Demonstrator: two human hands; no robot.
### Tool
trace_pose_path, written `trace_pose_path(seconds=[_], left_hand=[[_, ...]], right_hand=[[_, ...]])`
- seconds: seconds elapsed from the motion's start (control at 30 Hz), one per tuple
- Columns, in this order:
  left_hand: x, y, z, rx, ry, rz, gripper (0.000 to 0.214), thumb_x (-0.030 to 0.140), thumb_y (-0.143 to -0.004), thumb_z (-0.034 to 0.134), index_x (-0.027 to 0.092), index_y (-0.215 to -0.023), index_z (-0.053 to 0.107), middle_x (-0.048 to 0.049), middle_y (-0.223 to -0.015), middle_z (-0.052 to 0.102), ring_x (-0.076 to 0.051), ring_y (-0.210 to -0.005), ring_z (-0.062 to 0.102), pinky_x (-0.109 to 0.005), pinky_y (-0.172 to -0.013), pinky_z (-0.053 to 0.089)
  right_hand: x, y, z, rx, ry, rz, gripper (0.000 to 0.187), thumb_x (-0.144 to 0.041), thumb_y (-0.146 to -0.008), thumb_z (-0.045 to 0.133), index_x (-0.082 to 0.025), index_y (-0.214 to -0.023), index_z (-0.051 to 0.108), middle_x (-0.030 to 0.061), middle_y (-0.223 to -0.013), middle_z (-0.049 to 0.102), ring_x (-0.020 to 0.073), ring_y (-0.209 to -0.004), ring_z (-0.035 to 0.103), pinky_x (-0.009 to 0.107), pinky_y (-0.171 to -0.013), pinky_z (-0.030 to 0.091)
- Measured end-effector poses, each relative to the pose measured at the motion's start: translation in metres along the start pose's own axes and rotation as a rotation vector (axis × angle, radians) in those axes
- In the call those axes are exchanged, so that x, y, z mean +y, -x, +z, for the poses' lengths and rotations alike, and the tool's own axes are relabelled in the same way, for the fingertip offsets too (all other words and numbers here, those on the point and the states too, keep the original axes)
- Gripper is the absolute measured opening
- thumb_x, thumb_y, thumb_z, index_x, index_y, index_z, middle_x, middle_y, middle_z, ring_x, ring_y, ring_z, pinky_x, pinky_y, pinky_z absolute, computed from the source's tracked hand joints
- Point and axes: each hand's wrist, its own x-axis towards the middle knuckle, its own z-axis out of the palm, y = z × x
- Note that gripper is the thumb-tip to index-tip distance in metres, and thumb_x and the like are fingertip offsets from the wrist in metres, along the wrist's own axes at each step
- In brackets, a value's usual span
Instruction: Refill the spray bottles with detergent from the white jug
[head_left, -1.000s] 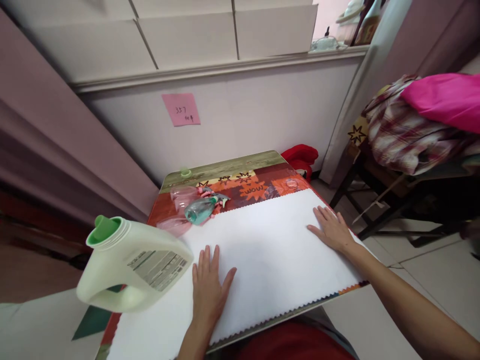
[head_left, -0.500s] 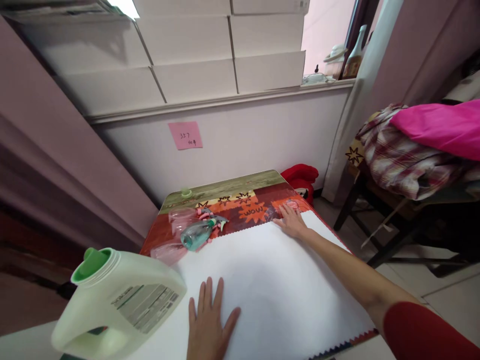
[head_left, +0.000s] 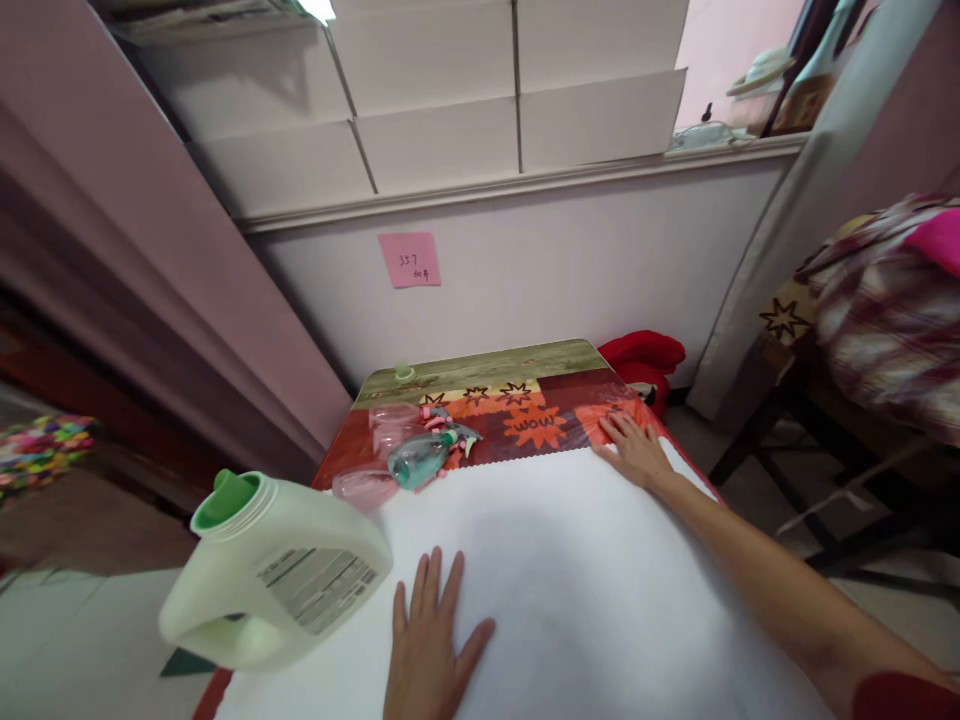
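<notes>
My left hand lies flat on a large white sheet, its fingers spread and nothing in it. Farther off to the right, my right hand rests palm down at the sheet's back edge, fingers stretched onto the red patterned table cover. To the left of my left hand stands a pale green jug with an open green spout and a printed label. Behind the jug lie a teal spray bottle and several pink clear bottles with their sprayer heads.
A small green ring-shaped cap sits near the table's back edge. A pink note is stuck to the wall. On the right, a dark stool carries piled clothes. A red plush-like thing is behind the table's far corner.
The view has swung to the left, so the table and wall appear farther right. Both hands stay flat in about the same places on the sheet. The jug and bottles have not visibly moved.
</notes>
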Motion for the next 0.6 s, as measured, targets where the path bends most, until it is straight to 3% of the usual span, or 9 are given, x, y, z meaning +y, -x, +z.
trace_pose_path(seconds=[0.1, 0.17, 0.3, 0.37, 0.47, 0.53, 0.6], left_hand=[[0.002, 0.001, -0.005, -0.031, 0.026, -0.014, 0.067, 0.051, -0.098, 0.05, 0.028, -0.159, 0.035, -0.0124, -0.167, 0.032, -0.032, -0.155, 0.027, -0.06, -0.122, 0.024], [0.003, 0.003, -0.008, -0.055, 0.074, -0.033, 0.066, 0.051, -0.098, 0.05, 0.028, -0.159, 0.036, -0.0126, -0.167, 0.032, -0.032, -0.156, 0.026, -0.061, -0.122, 0.022], [0.006, -0.001, -0.015, -0.1, 0.291, -0.162, 0.071, 0.053, -0.097, 0.049, 0.022, -0.16, 0.034, -0.015, -0.167, 0.031, -0.032, -0.157, 0.022, -0.062, -0.125, 0.014], [0.009, -0.014, -0.024, -0.054, 0.467, -0.285, 0.073, 0.054, -0.098, 0.046, 0.018, -0.16, 0.031, -0.0159, -0.169, 0.026, -0.031, -0.158, 0.018, -0.061, -0.125, 0.013], [0.022, -0.049, -0.045, 0.036, 0.833, -0.37, 0.07, 0.056, -0.1, 0.04, 0.021, -0.16, 0.032, -0.0119, -0.17, 0.024, -0.026, -0.158, 0.02, -0.052, -0.126, 0.019], [0.036, -0.074, -0.059, 0.059, 1.083, -0.431, 0.069, 0.057, -0.103, 0.03, 0.02, -0.161, 0.029, -0.0117, -0.169, 0.029, -0.023, -0.156, 0.026, -0.046, -0.126, 0.024], [0.054, -0.09, -0.068, 0.135, 1.179, -0.449, 0.069, 0.057, -0.104, 0.024, 0.02, -0.163, 0.023, -0.0104, -0.17, 0.025, -0.023, -0.157, 0.023, -0.045, -0.126, 0.023]], right_hand=[[-0.004, 0.007, 0.002, 0.017, 0.003, 0.026, 0.076, -0.064, -0.1, 0.03, -0.02, -0.162, 0.029, 0.0133, -0.168, 0.032, 0.0307, -0.157, 0.024, 0.06, -0.125, 0.018], [-0.011, 0.012, -0.007, 0.11, 0.004, 0.034, 0.075, -0.058, -0.101, 0.031, -0.015, -0.163, 0.024, 0.0148, -0.17, 0.027, 0.0304, -0.158, 0.019, 0.058, -0.127, 0.012], [-0.056, 0.044, -0.031, 0.27, -0.205, -0.051, 0.075, -0.056, -0.101, 0.035, -0.011, -0.16, 0.03, 0.0181, -0.167, 0.032, 0.0323, -0.157, 0.024, 0.056, -0.128, 0.013], [-0.098, 0.077, -0.039, 0.196, -0.486, -0.165, 0.075, -0.063, -0.099, 0.039, -0.015, -0.156, 0.041, 0.0163, -0.165, 0.038, 0.032, -0.155, 0.029, 0.054, -0.128, 0.02], [-0.175, 0.14, -0.044, -0.123, -1.059, -0.226, 0.067, -0.066, -0.098, 0.043, -0.026, -0.152, 0.048, 0.0092, -0.161, 0.045, 0.0283, -0.15, 0.04, 0.053, -0.127, 0.026], [-0.225, 0.176, -0.048, -0.302, -1.44, -0.179, 0.065, -0.067, -0.101, 0.037, -0.032, -0.155, 0.043, 0.0047, -0.165, 0.04, 0.0255, -0.152, 0.038, 0.052, -0.126, 0.028], [-0.264, 0.197, -0.054, -0.341, -1.658, -0.174, 0.068, -0.07, -0.099, 0.038, -0.036, -0.158, 0.038, 0.0002, -0.169, 0.032, 0.0237, -0.156, 0.029, 0.051, -0.129, 0.021]])
